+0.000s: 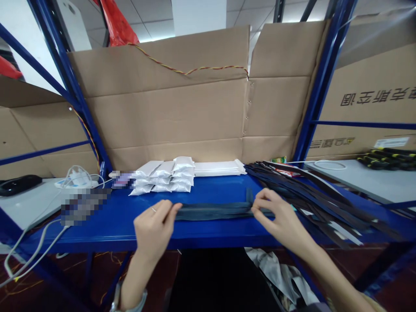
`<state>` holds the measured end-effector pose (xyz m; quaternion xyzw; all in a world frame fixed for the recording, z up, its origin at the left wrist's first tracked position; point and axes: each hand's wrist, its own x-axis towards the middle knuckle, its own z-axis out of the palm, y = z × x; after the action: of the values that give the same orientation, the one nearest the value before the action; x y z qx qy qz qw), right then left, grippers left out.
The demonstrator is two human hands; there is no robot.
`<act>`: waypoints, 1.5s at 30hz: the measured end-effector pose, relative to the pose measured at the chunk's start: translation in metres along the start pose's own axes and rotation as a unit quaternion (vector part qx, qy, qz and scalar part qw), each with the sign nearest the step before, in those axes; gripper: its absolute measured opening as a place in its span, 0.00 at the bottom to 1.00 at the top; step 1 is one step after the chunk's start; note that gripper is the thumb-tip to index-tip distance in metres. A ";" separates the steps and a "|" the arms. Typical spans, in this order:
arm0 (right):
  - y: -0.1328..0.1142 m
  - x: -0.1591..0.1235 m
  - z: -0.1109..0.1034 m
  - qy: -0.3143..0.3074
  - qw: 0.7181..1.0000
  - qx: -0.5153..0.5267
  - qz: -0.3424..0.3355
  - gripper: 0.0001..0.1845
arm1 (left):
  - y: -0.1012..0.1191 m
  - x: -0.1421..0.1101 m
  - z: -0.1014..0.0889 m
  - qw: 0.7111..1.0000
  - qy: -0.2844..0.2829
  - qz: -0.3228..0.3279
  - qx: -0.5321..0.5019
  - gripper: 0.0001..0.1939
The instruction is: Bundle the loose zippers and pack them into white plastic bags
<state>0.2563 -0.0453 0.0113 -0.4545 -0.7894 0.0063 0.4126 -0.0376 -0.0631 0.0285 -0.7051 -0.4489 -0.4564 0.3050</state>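
A long dark blue-grey fabric strip, apparently folded into several layers, stretches left to right just above the blue tabletop. My left hand pinches its left end between thumb and fingers. At the other end, the fingertips of my right hand are closed on the strip, where a short piece of it sticks up. To the right of that hand lies a loose pile of long dark strips, some showing white parts. Whether they are the same kind as the held one, I cannot tell.
Stacked white packets and flat white sleeves stand at the back against a cardboard panel. White cables and a power strip are on the left. Blue posts frame the table, and black-and-yellow tools lie far right.
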 end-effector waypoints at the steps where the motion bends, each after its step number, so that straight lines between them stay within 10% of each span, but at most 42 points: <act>1: 0.008 0.001 -0.005 0.024 0.999 -0.028 -0.002 0.11 | -0.012 0.002 -0.006 0.999 0.005 -0.020 0.032 0.17; 11: 0.061 -0.005 -0.045 0.120 0.979 -0.157 0.056 0.11 | -0.067 0.009 -0.045 0.971 0.052 -0.173 0.156 0.22; 19: 0.043 -0.003 -0.018 0.034 0.981 -0.133 0.140 0.14 | -0.077 0.000 -0.007 0.957 -0.022 -0.251 0.141 0.18; 25: 0.011 -0.002 0.012 -0.054 0.993 0.021 0.098 0.25 | -0.025 -0.004 0.021 0.970 -0.155 -0.185 -0.004 0.14; 32: -0.020 -0.006 0.035 -0.123 0.965 0.216 0.086 0.26 | 0.060 -0.018 0.038 0.920 -0.335 -0.048 -0.200 0.07; 45: -0.034 -0.010 0.042 -0.178 0.921 0.336 0.080 0.25 | 0.062 -0.017 0.033 0.923 -0.340 -0.025 -0.181 0.09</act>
<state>0.2076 -0.0570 -0.0097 -0.3420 -0.7622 0.3849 0.3923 0.0279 -0.0669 -0.0013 -0.8494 -0.4532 -0.2704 -0.0098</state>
